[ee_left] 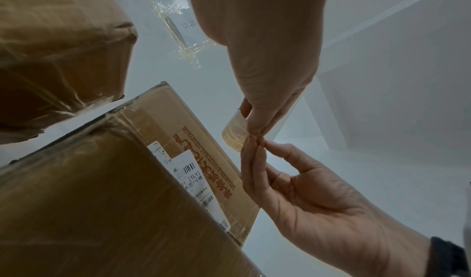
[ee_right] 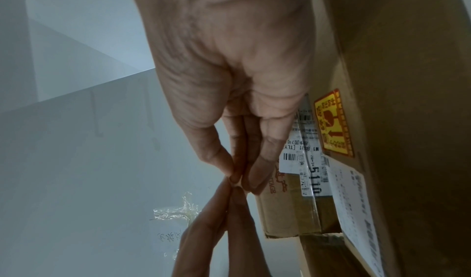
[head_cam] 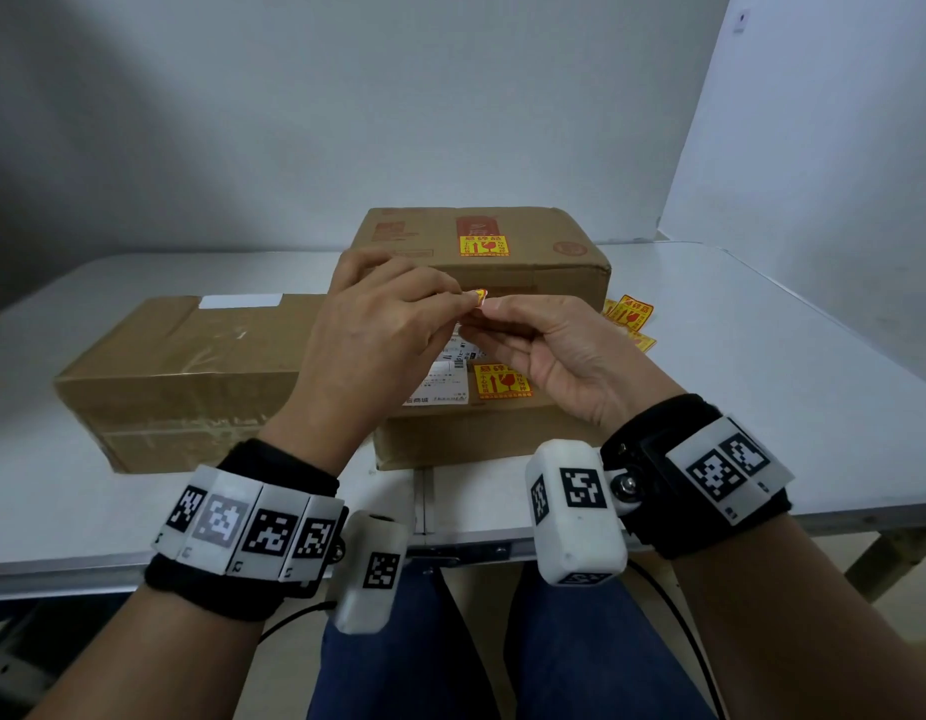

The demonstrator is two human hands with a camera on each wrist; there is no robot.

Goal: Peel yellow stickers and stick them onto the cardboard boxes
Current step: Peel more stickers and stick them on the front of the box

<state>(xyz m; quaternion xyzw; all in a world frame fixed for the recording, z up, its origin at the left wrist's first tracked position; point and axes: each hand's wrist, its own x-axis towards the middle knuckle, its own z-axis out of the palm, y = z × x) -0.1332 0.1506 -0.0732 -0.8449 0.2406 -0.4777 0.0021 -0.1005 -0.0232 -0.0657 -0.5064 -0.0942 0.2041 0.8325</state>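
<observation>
- Both hands, my left hand (head_cam: 377, 324) and right hand (head_cam: 554, 350), pinch one yellow sticker (head_cam: 479, 296) above the near box (head_cam: 450, 439), fingertips meeting to split backing, I judge.
- Spare stickers (head_cam: 632, 314) lie right of that box on the surface (head_cam: 762, 356), within reach.

A white bench (head_cam: 762, 356) is spanning the room from left to right, with a seam and a metal latch (head_cam: 450, 550) showing at the middle of its near edge. A leg (head_cam: 866, 563) is showing under its right side. A plain pale wall (head_cam: 294, 96) is standing behind the bench, and a white panel (head_cam: 840, 122) is angling in at the right. A taped paper note (ee_left: 182, 25) is sticking to the wall. Soft, even light is falling across the wall, with a broad shadow lying at its lower left.
</observation>
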